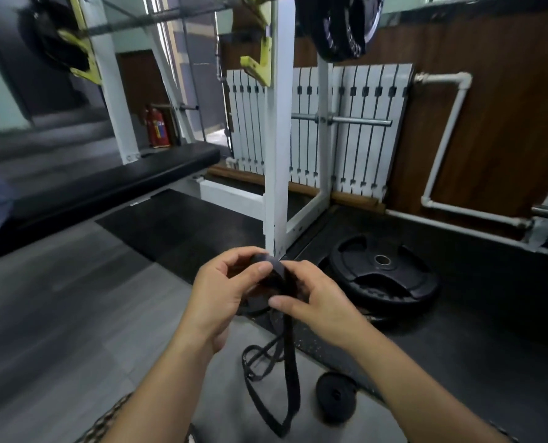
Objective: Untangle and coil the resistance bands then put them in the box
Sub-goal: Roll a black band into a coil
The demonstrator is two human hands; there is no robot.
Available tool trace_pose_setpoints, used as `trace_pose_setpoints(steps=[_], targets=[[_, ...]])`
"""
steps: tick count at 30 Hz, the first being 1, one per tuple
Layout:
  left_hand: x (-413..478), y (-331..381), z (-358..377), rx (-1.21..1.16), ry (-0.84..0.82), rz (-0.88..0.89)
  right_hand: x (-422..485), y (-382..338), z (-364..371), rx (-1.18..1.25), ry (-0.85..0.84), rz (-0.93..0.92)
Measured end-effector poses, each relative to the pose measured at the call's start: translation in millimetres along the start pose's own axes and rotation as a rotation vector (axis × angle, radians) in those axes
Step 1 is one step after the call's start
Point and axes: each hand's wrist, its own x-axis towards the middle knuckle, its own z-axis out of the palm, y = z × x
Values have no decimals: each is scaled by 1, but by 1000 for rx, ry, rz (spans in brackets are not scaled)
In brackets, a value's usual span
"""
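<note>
A black resistance band (288, 356) is partly rolled into a coil between my hands, at the middle of the view. My left hand (221, 292) grips the coil from the left, thumb on its top. My right hand (314, 298) pinches the band on the right side of the coil. The loose tail hangs down to the grey floor and loops there. A second black band, fully coiled (336, 396), lies on the floor below my right forearm. No box is in view.
A white rack post (277, 155) stands right behind my hands. Black weight plates (381, 276) lie flat on the dark rubber mat to the right. A black bench (106, 183) runs along the left. A radiator (362, 129) and white pipes line the wooden wall.
</note>
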Motion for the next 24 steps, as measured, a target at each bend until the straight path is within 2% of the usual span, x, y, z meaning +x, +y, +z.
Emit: trace_pose_setpoints(steps=[4,8,11,15,18,20,22,24], targets=[[3,-18,9,-55,18,-70,1,15,1,-143,21,55],[12,-29,8,-9,-64,-144,5,22,-10,47,42,155],[19,-27,2,-5,-95,-183,9,20,-19,-7,-56,179],[21,-28,3,-243,-110,-227,11,22,-18,51,-112,199],[28,-30,8,-523,-59,-372,14,23,-19,142,-35,207],[31,-31,10,-618,-11,-406,16,22,-19,184,19,197],[32,-31,12,-547,-2,-373,18,21,-21,210,66,196],[33,-32,13,-221,-13,-222,18,22,-27,184,79,196]])
